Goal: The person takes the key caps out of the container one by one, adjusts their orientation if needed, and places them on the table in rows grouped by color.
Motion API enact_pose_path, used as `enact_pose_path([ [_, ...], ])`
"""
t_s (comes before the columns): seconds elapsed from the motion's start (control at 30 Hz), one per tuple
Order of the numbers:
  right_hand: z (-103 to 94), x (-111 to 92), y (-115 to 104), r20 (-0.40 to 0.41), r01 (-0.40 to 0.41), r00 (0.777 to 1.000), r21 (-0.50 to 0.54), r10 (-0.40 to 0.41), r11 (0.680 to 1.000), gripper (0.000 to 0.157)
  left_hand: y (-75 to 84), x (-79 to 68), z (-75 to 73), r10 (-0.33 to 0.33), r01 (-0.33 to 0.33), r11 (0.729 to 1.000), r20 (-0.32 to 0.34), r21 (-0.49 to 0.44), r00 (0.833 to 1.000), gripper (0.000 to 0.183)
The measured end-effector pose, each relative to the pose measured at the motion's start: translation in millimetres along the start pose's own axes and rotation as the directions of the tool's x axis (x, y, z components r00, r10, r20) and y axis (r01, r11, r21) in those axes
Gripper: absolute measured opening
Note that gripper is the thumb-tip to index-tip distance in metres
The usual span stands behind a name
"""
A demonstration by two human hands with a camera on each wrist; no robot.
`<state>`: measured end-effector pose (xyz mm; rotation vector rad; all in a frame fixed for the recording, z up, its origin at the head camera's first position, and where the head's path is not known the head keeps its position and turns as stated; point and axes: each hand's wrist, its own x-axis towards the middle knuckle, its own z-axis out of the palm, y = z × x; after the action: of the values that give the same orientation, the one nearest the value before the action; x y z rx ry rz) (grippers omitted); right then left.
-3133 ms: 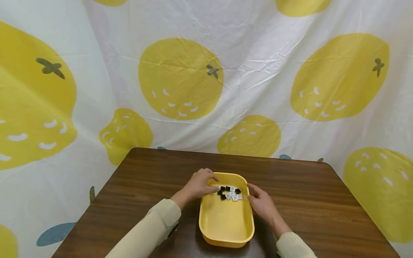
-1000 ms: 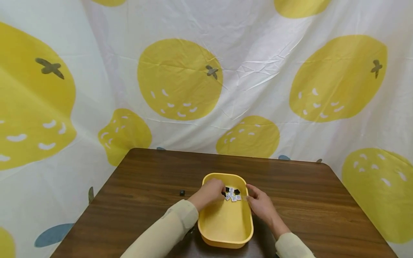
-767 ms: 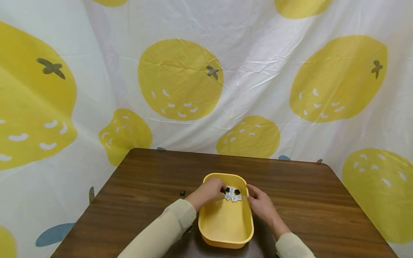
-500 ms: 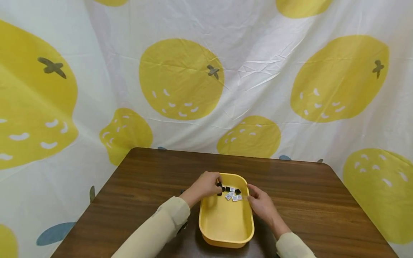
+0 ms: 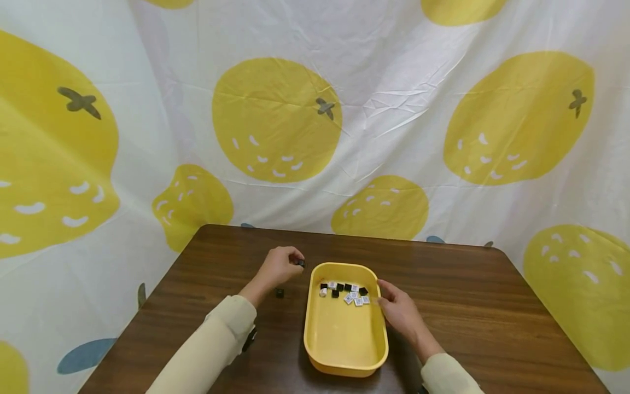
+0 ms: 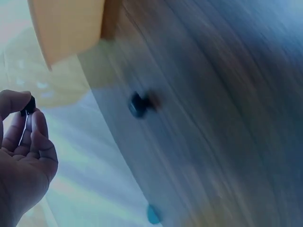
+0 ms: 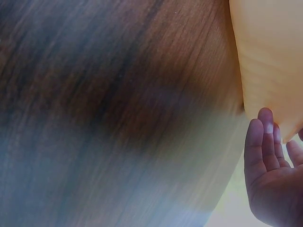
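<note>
My left hand (image 5: 279, 266) is raised left of the yellow tray (image 5: 346, 361), pinching a small black block (image 5: 301, 264) between thumb and fingertips. The left wrist view also has this block (image 6: 29, 105) at the fingertips. A second black block (image 5: 279, 293) lies on the table beneath that forearm; it appears blurred in the left wrist view. Inside the tray's far half are several small black blocks (image 5: 363, 291) and white blocks (image 5: 358, 302) with dark markings. My right hand (image 5: 400, 312) holds the tray's right rim, its fingers (image 7: 255, 146) along the outer wall.
The dark wood-grain table (image 5: 462, 306) bears the tray near its middle. Behind and around it hangs a white cloth (image 5: 384, 126) printed with yellow fruit, meeting the table's far edge.
My left hand has come out of the tray and moved left with a black block pinched in it. The right hand keeps its place at the rim.
</note>
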<state>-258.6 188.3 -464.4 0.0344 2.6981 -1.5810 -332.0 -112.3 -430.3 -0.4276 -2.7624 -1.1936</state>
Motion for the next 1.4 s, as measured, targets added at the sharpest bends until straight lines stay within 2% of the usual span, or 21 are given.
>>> enact_pose_path([
  [0.23,-0.6,0.8,1.9,-0.003,0.009,1.0,-0.013,-0.009,1.0,0.05,-28.2,-7.4,-14.5,-0.032,0.031,0.999,-0.033,-0.011,0.999,0.025],
  [0.43,-1.1,-0.3,0.2,-0.003,0.023,1.0,-0.024,-0.023,0.999,0.049,-51.2,-14.5,-21.6,-0.064,0.064,0.998,-0.054,0.014,0.997,0.016],
  [0.63,-1.1,0.1,0.4,-0.002,0.018,1.0,-0.035,-0.018,0.999,0.049,-69.2,-25.9,-22.4,-0.106,0.106,0.994,-0.03,-0.01,0.994,0.014],
  [0.87,-2.5,-1.6,-0.9,0.001,0.024,1.0,-0.033,-0.024,0.999,0.048,-81.1,-32.3,-19.6,-0.105,0.105,0.994,0.023,0.007,0.994,0.014],
  [1.1,-2.3,-0.7,-0.6,0.004,0.026,1.0,-0.02,-0.025,0.999,0.048,-91.6,-34.0,-14.0,-0.045,0.041,0.998,0.074,0.056,0.996,0.016],
  [1.23,-2.3,-1.1,-0.6,0.004,0.023,1.0,-0.02,-0.023,1.0,0.048,-93.6,-33.9,-11.8,-0.021,0.016,0.998,0.091,0.056,0.996,0.017],
  [1.4,-2.0,-1.6,-0.9,0.002,0.014,1.0,-0.024,-0.014,1.0,0.048,-93.9,-32.9,-9.6,-0.024,0.017,0.997,0.093,0.072,0.995,0.017],
])
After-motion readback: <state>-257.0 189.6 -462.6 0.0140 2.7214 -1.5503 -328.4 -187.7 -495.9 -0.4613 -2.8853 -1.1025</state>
